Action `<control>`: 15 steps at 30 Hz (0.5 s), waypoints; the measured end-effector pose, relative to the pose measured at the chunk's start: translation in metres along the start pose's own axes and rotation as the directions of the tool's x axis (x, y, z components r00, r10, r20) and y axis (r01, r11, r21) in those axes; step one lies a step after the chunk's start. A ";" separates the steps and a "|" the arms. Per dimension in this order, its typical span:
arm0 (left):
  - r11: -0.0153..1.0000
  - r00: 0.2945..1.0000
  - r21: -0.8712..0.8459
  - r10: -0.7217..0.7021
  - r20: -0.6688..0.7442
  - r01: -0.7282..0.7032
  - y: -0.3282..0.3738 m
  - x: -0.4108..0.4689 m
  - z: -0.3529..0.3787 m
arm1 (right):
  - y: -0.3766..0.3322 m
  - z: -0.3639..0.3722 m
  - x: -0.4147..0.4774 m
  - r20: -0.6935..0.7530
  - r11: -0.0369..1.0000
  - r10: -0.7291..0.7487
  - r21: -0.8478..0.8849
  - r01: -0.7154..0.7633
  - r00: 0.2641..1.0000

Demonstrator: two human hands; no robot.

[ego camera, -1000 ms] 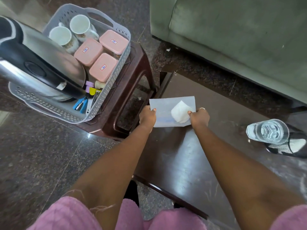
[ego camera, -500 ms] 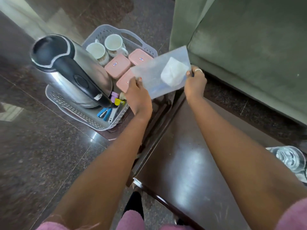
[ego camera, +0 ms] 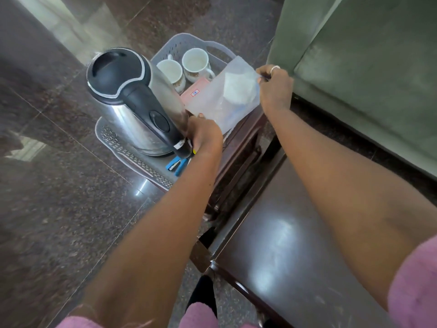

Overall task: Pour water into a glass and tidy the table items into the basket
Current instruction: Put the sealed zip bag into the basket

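A clear plastic pouch (ego camera: 222, 105) with a white wad inside hangs over the grey basket (ego camera: 179, 43), above its pink containers (ego camera: 196, 92). My left hand (ego camera: 204, 137) pinches its near corner and my right hand (ego camera: 275, 89) pinches its far corner. The basket also holds a steel kettle (ego camera: 132, 100) with a black lid and handle, two white cups (ego camera: 195, 63), and a blue stapler (ego camera: 176, 164). Most of the pink containers are hidden under the pouch. The glass is out of view.
The basket stands on a dark brown stool (ego camera: 238, 147) on the speckled stone floor (ego camera: 59, 209). A dark wooden table (ego camera: 295, 256) lies at the lower right. A green sofa (ego camera: 366, 67) fills the upper right.
Both hands lifted the pouch off the table and carried it left, over the basket, and lower onto the pink containers. The view swung left, so the glass left the frame.
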State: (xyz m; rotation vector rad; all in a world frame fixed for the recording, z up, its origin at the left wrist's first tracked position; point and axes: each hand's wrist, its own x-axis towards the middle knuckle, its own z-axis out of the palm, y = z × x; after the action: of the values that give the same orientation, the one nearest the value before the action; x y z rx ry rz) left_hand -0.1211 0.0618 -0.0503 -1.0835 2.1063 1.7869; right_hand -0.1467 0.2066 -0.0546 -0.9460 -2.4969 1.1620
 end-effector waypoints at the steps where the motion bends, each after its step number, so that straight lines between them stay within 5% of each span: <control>1: 1.000 1.000 0.001 -0.012 -0.009 0.012 -0.001 0.002 0.001 | -0.001 0.002 0.002 0.005 1.000 0.000 -0.017 0.000 1.000; 6: 0.983 0.990 -0.121 -0.139 -0.028 0.135 0.004 0.010 0.004 | -0.002 0.017 0.010 0.039 0.983 -0.039 -0.178 0.045 0.998; 8: 0.992 0.994 0.077 -0.102 -0.031 0.104 0.006 0.011 0.003 | -0.001 0.025 0.011 0.098 0.962 -0.057 -0.263 0.081 0.994; 15: 0.963 0.997 0.264 0.044 0.058 -0.058 -0.006 0.004 0.009 | -0.001 0.038 0.008 0.144 0.885 -0.177 -0.411 0.221 0.974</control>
State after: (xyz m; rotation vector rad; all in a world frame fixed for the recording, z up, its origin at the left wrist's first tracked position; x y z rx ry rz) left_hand -0.1228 0.0682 -0.0593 -0.9117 2.2786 1.4787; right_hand -0.1711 0.1882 -0.0795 -0.7058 -2.9166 0.6259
